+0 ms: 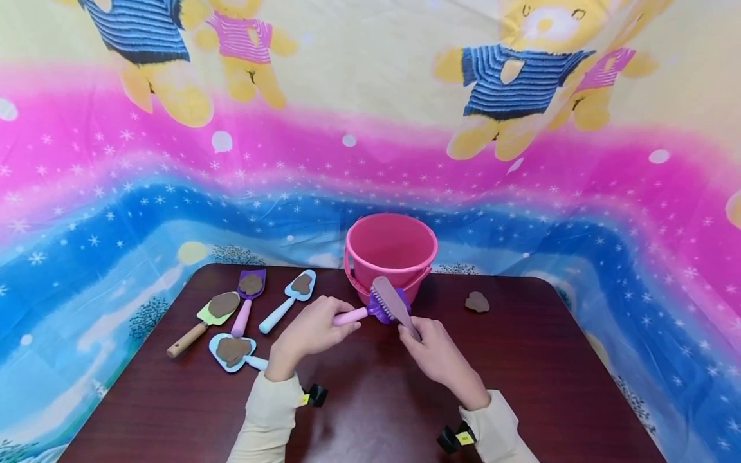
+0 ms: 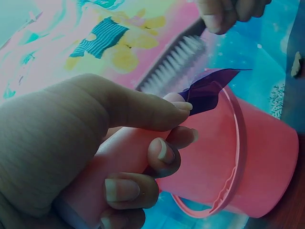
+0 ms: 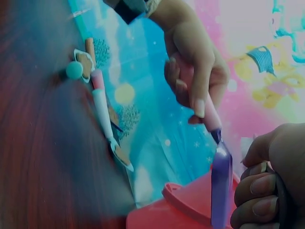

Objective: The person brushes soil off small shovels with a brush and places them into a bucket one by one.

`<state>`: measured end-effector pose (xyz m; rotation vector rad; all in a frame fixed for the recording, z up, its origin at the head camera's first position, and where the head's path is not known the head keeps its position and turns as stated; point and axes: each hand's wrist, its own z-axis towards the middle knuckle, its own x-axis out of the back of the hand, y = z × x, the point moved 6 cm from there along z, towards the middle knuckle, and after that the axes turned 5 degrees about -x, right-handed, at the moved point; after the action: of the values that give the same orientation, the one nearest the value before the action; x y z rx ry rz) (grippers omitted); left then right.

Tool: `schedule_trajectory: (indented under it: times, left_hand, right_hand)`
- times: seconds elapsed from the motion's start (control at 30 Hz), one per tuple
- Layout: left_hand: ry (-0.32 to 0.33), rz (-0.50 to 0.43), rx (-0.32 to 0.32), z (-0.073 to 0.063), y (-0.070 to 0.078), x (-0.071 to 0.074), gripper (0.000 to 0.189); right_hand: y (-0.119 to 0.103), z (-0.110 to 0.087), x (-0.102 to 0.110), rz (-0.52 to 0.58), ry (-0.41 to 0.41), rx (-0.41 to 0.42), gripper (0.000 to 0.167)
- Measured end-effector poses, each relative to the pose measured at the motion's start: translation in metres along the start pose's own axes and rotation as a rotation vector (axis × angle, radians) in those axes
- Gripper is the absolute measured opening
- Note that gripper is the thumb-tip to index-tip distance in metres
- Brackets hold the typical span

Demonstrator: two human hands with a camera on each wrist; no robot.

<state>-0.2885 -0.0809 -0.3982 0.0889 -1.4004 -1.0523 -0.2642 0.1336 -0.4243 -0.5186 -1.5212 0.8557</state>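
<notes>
My left hand (image 1: 312, 329) grips the pink handle of a small toy shovel (image 1: 350, 316). Its purple blade (image 2: 209, 93) is raised in front of the pink bucket (image 1: 363, 265), overlapping the bucket's front in the head view. In my right hand (image 1: 435, 352) is a brush (image 1: 395, 301) with a mauve-grey back. Its pale bristles (image 2: 178, 62) face the shovel, and in the head view the brush head crosses over the blade. Curled fingers of the right hand wrap the brush handle in the right wrist view.
Left on the dark table (image 1: 191, 399) lie several toy shovels bearing brown lumps: one wooden-handled (image 1: 188, 339), a purple-and-pink one (image 1: 241, 318) and light blue ones, including a trowel (image 1: 276, 315). A brown lump (image 1: 477, 302) sits right of the bucket. Printed cloth (image 1: 324, 154) hangs around the table.
</notes>
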Motion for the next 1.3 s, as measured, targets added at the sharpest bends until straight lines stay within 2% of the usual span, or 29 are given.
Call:
schedule_trajectory:
  times: [0.27,0.5,0.73,1.3]
  left_hand:
    - [0.017,0.019,-0.014,0.001,0.001,0.001,0.017]
    - [0.017,0.017,-0.007,0.000,0.001,0.001,0.020]
    - [0.020,0.006,-0.013,-0.001,0.001,0.005,0.015]
    - [0.020,-0.007,0.001,-0.006,-0.001,0.013,0.020]
  right_hand:
    - [-0.008,0.000,-0.011,-0.052,-0.039,0.071,0.024]
    - [0.002,0.006,-0.007,-0.026,-0.018,0.025,0.028]
    - [0.014,0.010,0.002,-0.020,0.015,-0.027,0.028]
    - [0.032,0.014,0.012,-0.053,0.067,-0.053,0.029]
